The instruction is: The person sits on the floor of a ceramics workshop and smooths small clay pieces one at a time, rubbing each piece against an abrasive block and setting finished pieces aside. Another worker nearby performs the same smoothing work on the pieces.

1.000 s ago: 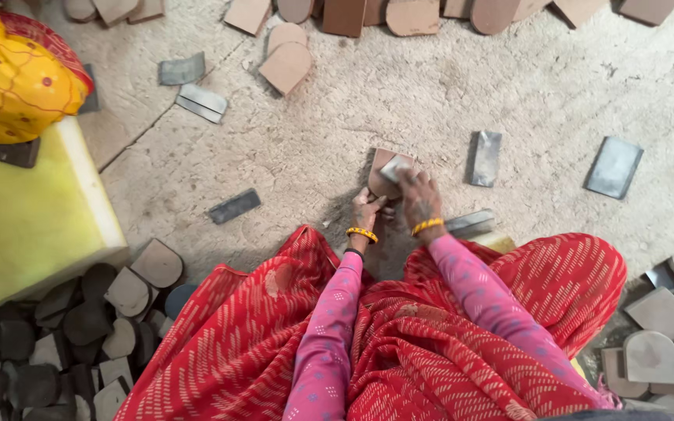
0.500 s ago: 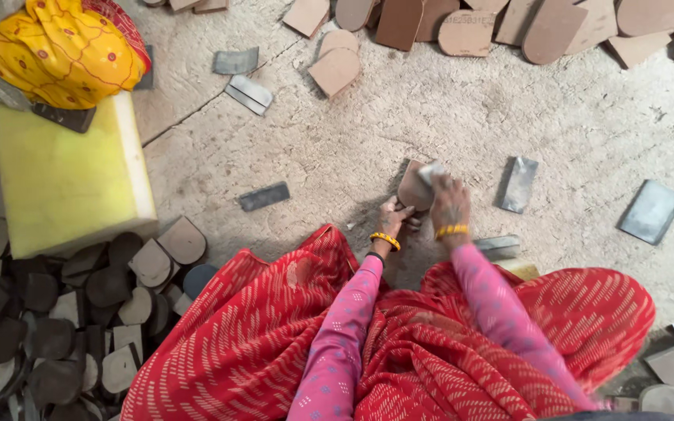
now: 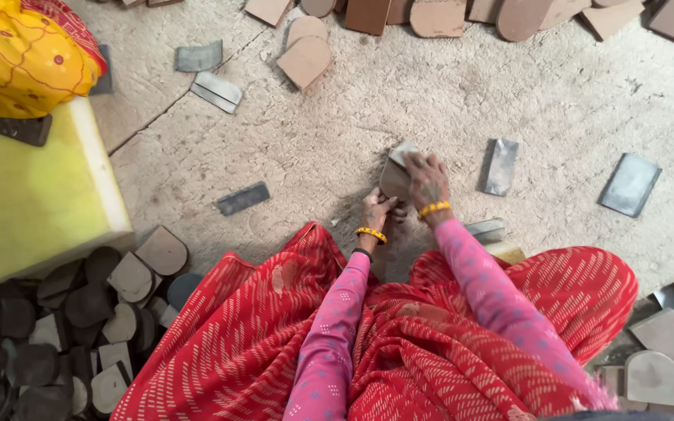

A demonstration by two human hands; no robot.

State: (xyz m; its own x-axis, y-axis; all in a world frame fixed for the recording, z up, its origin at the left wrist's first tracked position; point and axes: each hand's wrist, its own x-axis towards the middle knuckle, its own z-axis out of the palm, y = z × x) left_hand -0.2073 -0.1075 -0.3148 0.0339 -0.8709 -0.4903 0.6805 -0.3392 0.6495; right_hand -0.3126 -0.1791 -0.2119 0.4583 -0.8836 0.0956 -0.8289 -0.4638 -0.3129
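Observation:
Low over the dusty floor, in front of my red patterned skirt, I hold a brown arch-shaped flat piece. My left hand grips its near lower edge. My right hand presses a small grey sheet against the piece's upper face. Both wrists wear yellow bangles, and both sleeves are pink.
Grey sheets lie scattered on the floor. Brown arch-shaped pieces line the far edge. Dark ones are piled at my left, pale ones at my right. A yellow foam block and a person in yellow cloth are at left.
The view has shifted, so everything sits further right and lower in frame. My hands stay together on the brown piece with only a slight change of grip.

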